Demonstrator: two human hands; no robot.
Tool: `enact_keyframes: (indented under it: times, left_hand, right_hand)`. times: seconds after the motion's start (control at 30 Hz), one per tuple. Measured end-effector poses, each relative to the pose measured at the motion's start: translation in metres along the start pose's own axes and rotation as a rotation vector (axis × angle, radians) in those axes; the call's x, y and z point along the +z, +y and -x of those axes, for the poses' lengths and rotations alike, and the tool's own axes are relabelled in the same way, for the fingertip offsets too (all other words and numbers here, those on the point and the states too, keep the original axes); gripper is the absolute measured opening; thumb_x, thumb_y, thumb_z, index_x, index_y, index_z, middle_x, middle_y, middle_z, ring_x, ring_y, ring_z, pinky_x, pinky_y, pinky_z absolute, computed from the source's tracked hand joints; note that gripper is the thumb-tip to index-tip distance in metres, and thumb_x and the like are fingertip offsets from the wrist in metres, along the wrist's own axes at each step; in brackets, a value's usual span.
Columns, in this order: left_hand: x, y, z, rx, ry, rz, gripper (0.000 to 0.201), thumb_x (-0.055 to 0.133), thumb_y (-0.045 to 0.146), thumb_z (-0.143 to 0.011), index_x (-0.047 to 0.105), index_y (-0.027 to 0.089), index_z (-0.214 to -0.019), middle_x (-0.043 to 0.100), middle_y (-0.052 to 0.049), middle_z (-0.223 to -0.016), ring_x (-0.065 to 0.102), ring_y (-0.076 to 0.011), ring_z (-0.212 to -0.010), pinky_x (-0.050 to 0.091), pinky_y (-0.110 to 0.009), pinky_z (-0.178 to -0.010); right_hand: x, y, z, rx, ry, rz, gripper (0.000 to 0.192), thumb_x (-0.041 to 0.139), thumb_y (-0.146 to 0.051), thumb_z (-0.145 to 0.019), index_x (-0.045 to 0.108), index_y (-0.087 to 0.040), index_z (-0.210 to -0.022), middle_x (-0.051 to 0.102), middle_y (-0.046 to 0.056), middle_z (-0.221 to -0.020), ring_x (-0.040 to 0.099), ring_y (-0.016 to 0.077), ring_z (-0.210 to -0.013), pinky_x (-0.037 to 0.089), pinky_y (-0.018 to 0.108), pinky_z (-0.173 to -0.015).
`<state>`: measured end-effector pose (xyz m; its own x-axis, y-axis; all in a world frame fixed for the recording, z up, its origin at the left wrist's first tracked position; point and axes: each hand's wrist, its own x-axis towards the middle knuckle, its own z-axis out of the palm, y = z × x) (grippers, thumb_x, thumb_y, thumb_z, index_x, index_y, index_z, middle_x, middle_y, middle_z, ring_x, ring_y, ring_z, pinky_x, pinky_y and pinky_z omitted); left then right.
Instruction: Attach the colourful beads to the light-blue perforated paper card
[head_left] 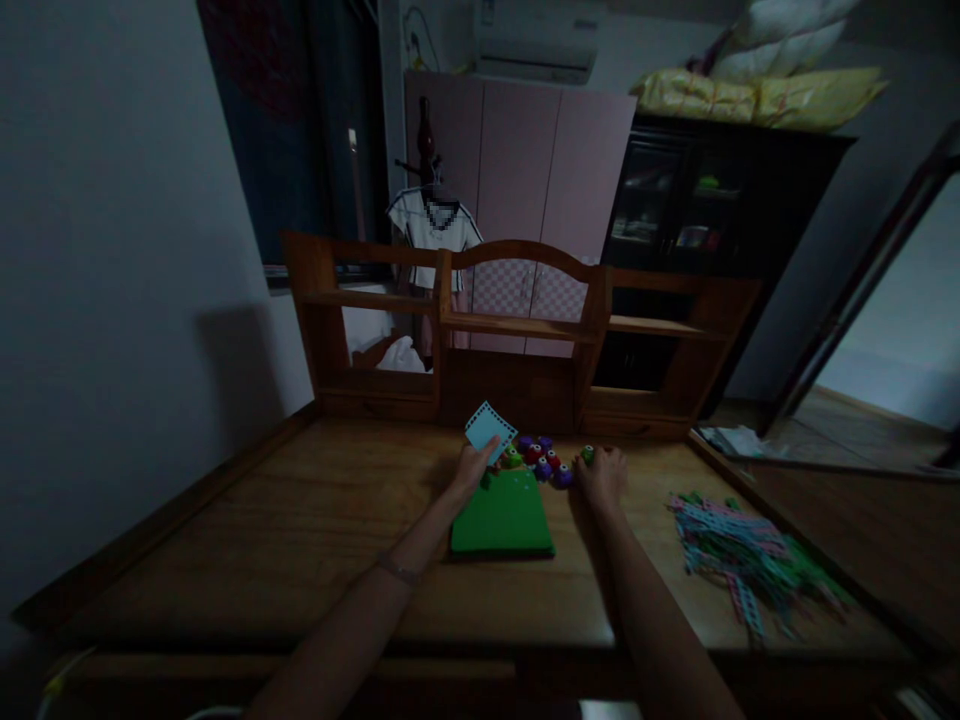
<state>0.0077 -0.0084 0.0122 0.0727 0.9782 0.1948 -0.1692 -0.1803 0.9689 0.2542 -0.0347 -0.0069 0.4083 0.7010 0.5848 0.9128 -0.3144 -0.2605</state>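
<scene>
On the desk, a pad lies centre; punches at twelve o'clock; paper strips at three.

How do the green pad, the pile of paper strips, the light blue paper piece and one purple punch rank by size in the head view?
1. pile of paper strips
2. green pad
3. light blue paper piece, held in the left hand
4. purple punch
</scene>
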Motion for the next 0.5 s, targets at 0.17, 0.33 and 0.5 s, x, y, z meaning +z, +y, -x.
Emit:
enact_keyframes:
  times: [0.17,0.33,0.5]
  left_hand:
    - [-0.001,-0.001,0.0,-0.036,-0.058,-0.014,0.053,0.052,0.064,-0.067,0.058,0.011,-0.064,0.055,-0.003,-0.049,0.047,-0.0097,-0.04,0.037,-0.021,-0.042]
    - [-0.002,-0.004,-0.001,-0.043,-0.11,-0.014,0.054,0.049,0.065,-0.069,0.056,0.012,-0.065,0.046,0.002,-0.042,0.037,-0.0064,-0.033,0.027,-0.02,-0.036]
    - [0.002,0.003,0.003,-0.076,-0.095,0.011,0.054,0.048,0.067,-0.07,0.055,0.013,-0.07,0.048,0.002,-0.046,0.032,-0.0044,-0.031,0.022,-0.019,-0.033]
  right_hand:
    - [0.0,-0.001,0.001,0.041,-0.012,0.027,0.031,0.049,-0.036,-0.079,0.061,-0.012,-0.094,0.051,0.018,-0.1,0.043,0.0286,-0.097,0.029,0.034,-0.078]
    - [-0.001,-0.004,0.002,0.062,0.019,0.028,0.028,0.047,-0.034,-0.08,0.06,-0.011,-0.089,0.052,0.018,-0.096,0.045,0.0289,-0.094,0.03,0.036,-0.077]
    - [-0.011,-0.008,-0.005,0.002,0.125,-0.27,0.028,0.043,-0.035,-0.084,0.056,-0.014,-0.097,0.056,0.016,-0.097,0.049,0.0264,-0.092,0.033,0.035,-0.077]
